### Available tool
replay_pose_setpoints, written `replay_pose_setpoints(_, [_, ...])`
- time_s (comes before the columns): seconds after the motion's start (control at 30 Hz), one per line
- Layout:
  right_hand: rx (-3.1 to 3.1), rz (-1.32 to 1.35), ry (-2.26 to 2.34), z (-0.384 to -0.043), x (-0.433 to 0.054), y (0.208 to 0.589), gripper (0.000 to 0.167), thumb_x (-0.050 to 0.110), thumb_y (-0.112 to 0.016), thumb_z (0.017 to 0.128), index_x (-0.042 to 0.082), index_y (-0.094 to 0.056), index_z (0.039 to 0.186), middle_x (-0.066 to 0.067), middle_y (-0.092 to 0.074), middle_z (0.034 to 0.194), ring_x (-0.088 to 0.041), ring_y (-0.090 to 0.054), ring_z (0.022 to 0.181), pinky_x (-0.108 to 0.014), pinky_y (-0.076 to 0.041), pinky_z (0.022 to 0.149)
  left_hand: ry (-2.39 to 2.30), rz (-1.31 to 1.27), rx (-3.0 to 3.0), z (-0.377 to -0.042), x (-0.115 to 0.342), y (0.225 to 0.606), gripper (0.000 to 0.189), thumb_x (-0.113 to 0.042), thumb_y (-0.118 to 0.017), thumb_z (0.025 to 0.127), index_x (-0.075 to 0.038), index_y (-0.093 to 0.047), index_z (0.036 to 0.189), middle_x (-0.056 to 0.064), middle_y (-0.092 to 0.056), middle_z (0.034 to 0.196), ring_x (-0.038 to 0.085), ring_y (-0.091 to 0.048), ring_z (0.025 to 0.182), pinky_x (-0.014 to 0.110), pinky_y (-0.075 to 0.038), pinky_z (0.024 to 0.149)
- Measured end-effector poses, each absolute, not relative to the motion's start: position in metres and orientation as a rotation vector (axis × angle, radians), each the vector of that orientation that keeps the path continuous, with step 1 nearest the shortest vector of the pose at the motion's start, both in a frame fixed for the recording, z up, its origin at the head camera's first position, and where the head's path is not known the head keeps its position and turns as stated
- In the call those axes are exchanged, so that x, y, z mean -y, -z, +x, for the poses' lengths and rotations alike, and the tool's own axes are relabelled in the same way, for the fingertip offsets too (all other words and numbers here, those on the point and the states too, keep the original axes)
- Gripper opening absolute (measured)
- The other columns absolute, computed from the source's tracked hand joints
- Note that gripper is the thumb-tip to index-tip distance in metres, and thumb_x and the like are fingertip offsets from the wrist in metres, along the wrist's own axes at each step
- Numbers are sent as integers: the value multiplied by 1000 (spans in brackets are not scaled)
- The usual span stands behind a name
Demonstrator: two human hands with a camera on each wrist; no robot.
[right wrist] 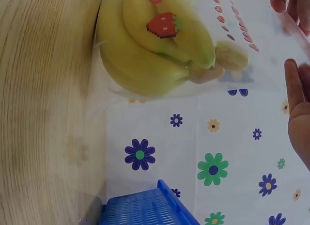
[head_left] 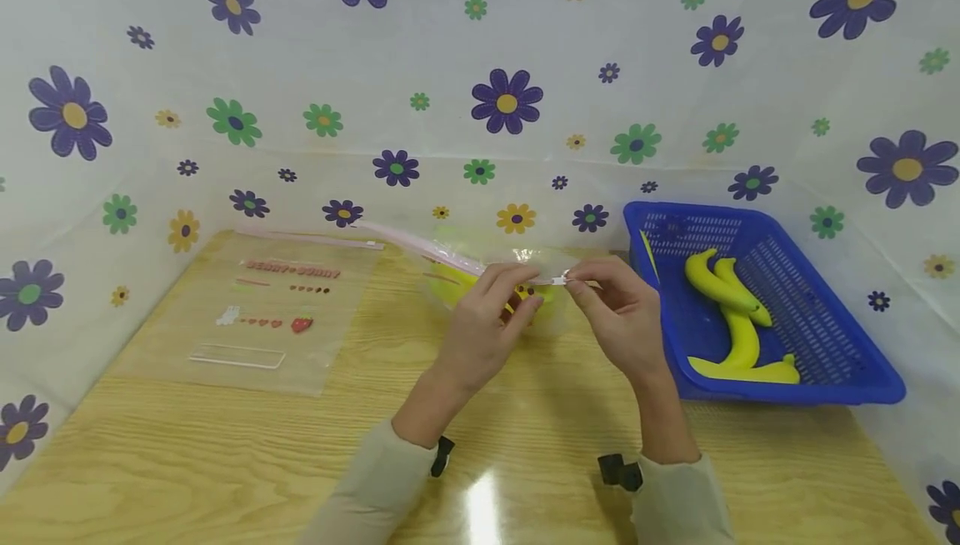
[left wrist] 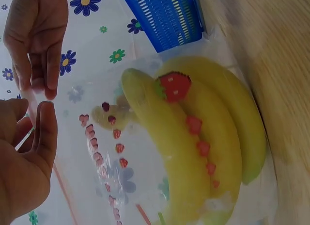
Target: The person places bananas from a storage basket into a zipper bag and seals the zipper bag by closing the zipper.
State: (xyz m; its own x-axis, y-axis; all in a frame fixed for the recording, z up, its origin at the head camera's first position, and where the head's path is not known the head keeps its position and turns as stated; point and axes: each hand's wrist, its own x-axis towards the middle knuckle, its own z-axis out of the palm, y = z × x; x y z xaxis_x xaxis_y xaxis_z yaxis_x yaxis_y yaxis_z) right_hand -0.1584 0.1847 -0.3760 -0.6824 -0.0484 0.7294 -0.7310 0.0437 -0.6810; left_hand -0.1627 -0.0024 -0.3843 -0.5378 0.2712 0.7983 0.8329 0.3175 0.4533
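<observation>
A clear zip bag point(left wrist: 140, 181) with a pink top strip and strawberry prints stands upright on the table, yellow bananas point(left wrist: 184, 157) inside it. My left hand point(head_left: 480, 320) pinches the bag's top strip between thumb and fingers. Just to the right, at the strip's right end, my right hand point(head_left: 622, 320) pinches the small white slider point(head_left: 558, 281). The two hands' fingertips are close together in both wrist views. In the head view my left hand hides part of the bag and its bananas.
A second zip bag point(head_left: 262, 299), flat and printed with a bunny and strawberry, lies on the wooden table point(head_left: 247, 462) at left. A blue basket point(head_left: 817, 303) holding several bananas point(head_left: 742, 337) stands at right. A flower-patterned sheet point(head_left: 420, 37) hangs behind.
</observation>
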Motion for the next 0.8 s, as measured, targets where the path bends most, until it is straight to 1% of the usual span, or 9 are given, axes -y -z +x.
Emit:
replay_pose_setpoints(0.1, [1940, 810, -1549, -157, -185, 376, 15, -17, -63, 87, -8, -68, 98, -12, -68, 95, -14, -63, 89, -22, -56, 82, 1171, -973, 1952, -163, -2, 384, 16, -4, -67, 94, -2, -66, 110, 9, -63, 104, 13, -57, 72, 15, -50, 63])
replay_pose_setpoints(0.2, [2074, 779, -1356, -153, -185, 373, 16, -10, -67, 88, 0, -72, 99, -9, -70, 94, -12, -65, 86, -21, -57, 76, 1138, -994, 1935, -163, -4, 384, 9, -4, -66, 94, -3, -67, 103, 6, -61, 99, 11, -53, 70, 14, -47, 63])
replay_pose_setpoints(0.27, [2136, 760, -1243, -150, -184, 370, 16, -7, -70, 88, 4, -73, 99, -5, -71, 93, -12, -65, 83, -21, -57, 70, 1124, -1003, 1936, -162, -4, 385, 7, -4, -66, 95, -4, -67, 101, 6, -61, 98, 11, -52, 70, 13, -47, 64])
replay_pose_setpoints(0.33, [2163, 756, -1168, -147, -183, 367, 16, -5, -71, 88, 6, -73, 99, -2, -71, 91, -12, -64, 76, -21, -55, 63, 1129, -1013, 1933, -162, -3, 386, 7, -3, -65, 94, -3, -67, 101, 7, -62, 99, 11, -52, 70, 13, -48, 64])
replay_pose_setpoints(0.43, [2166, 764, -1133, -144, -181, 364, 17, -6, -71, 87, 6, -73, 99, -1, -70, 89, -11, -63, 68, -20, -53, 57, 1131, -1022, 1935, -163, -2, 386, 7, -3, -65, 95, -3, -68, 101, 7, -62, 101, 10, -52, 70, 12, -47, 64])
replay_pose_setpoints(0.5, [2156, 771, -1136, -143, -181, 363, 16, -7, -71, 87, 5, -73, 98, -1, -70, 88, -11, -62, 69, -19, -53, 57, 1126, -1028, 1939, -163, -2, 386, 7, -4, -65, 95, -3, -68, 101, 6, -62, 101, 10, -51, 71, 12, -47, 63])
replay_pose_setpoints(0.57, [2139, 780, -1154, -142, -179, 363, 15, -7, -71, 87, 4, -72, 97, -2, -69, 89, -12, -63, 72, -19, -55, 60, 1114, -1033, 1946, -162, -2, 386, 7, -5, -64, 96, -4, -68, 101, 6, -62, 102, 11, -53, 74, 13, -47, 65])
replay_pose_setpoints(0.7, [2115, 808, -1107, -144, -175, 366, 13, -9, -70, 86, 1, -70, 94, -6, -67, 88, -14, -63, 77, -16, -55, 69, 1059, -1043, 1944, -162, -1, 385, 6, -2, -64, 95, -2, -67, 101, 8, -62, 101, 15, -59, 82, 14, -52, 73])
replay_pose_setpoints(0.8, [2096, 825, -1043, -147, -172, 368, 13, -11, -68, 86, 0, -66, 92, -8, -63, 85, -15, -61, 77, -15, -54, 71, 985, -1045, 1934, -163, 0, 386, 7, -1, -65, 94, 0, -66, 101, 10, -62, 99, 17, -62, 84, 15, -54, 76])
